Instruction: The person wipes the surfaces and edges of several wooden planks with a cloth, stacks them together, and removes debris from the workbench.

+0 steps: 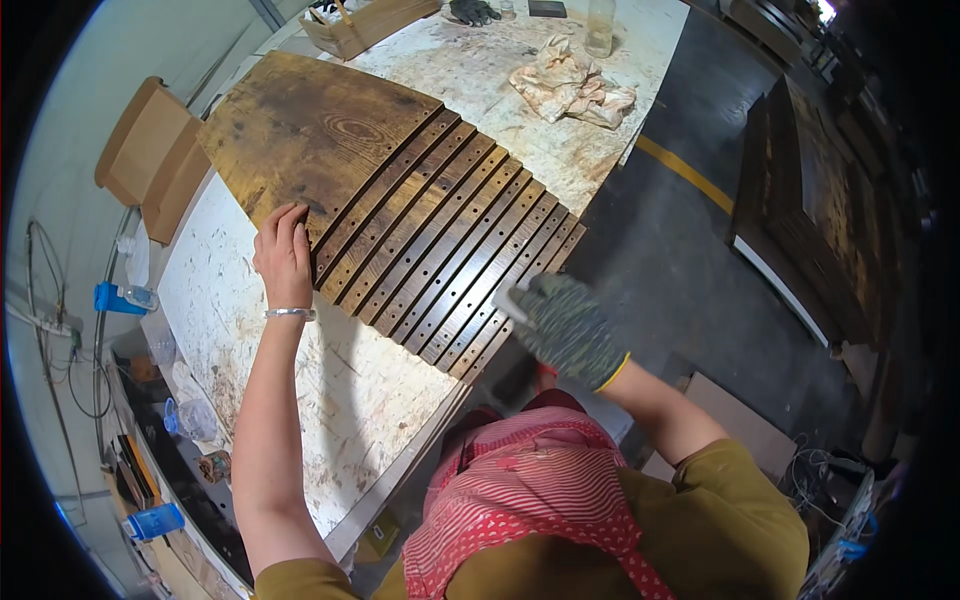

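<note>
Boards (pixel 425 270): lying in a fanned brown stack on the bench (pixel 385 420), stretching from near its left edge to its right edge, where the worker is standing.
Top board (pixel 320 120): covering the far part of the stack, its face showing mottled grain; the boards beneath are showing as narrow steps.
Holes: running in small dark rows along the steps.
Left hand (pixel 284 255): resting bare at the top board's left side, its fingers bending over onto the wood; whether they are gripping, one cannot tell.
Bracelet (pixel 290 313): circling the left wrist.
Right hand (pixel 562 325): wearing a dark patterned glove, hovering or pressing over the lowest steps by the bench's right edge; its fingers are curling around a pale piece (pixel 507 303).
Apron (pixel 530 475): showing red and white below the hands.
Cloth (pixel 570 85): lying crumpled and stained near the right edge, beyond the boards.
Bottle (pixel 600 28): standing behind the cloth, toward the bench's far end.
Black glove (pixel 473 12): lying farther left at that end.
Carton (pixel 165 150): sitting open at the left edge.
Panels (pixel 815 210): standing stacked across the floor (pixel 680 270), well apart from the bench.
</note>
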`<state>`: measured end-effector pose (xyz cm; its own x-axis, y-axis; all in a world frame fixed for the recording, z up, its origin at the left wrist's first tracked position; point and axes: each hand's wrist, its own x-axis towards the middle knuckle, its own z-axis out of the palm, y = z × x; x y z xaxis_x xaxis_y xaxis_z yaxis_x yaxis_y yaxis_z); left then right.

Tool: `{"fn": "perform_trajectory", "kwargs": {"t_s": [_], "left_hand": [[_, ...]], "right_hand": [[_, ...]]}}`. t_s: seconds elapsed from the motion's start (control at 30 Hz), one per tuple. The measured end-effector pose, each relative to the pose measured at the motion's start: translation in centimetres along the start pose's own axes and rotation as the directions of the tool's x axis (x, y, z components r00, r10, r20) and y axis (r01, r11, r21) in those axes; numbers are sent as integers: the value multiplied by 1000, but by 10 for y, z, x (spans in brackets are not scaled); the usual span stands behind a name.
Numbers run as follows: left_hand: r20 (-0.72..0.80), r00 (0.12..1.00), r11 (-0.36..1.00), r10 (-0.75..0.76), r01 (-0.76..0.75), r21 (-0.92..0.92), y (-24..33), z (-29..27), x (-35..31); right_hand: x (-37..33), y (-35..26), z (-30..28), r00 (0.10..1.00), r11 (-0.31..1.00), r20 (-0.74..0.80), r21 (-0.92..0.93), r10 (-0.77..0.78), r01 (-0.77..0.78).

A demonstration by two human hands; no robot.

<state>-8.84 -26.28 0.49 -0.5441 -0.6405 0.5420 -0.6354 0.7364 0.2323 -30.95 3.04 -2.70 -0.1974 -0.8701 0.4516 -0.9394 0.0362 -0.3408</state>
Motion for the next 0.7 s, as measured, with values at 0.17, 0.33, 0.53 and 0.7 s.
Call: {"fn": "perform_trajectory", "kwargs": {"t_s": [0.17, 0.33, 0.53, 0.7], "left_hand": [[-2, 1000, 1000, -12, 12, -2, 5, 0, 2], [-1, 999, 999, -37, 37, 2, 8, -1, 2], [-12, 1000, 1000, -24, 24, 7, 5, 0, 3], [1, 999, 999, -39, 39, 25, 2, -5, -2]], "right_hand": [[-3, 7, 3, 991, 998, 122, 28, 50, -53], [-5, -8, 17, 999, 998, -1, -46, -35, 35], [-18, -101, 28, 783, 968, 571, 180, -248, 175], [-4, -66, 18, 955, 974, 224, 155, -196, 164]]}}
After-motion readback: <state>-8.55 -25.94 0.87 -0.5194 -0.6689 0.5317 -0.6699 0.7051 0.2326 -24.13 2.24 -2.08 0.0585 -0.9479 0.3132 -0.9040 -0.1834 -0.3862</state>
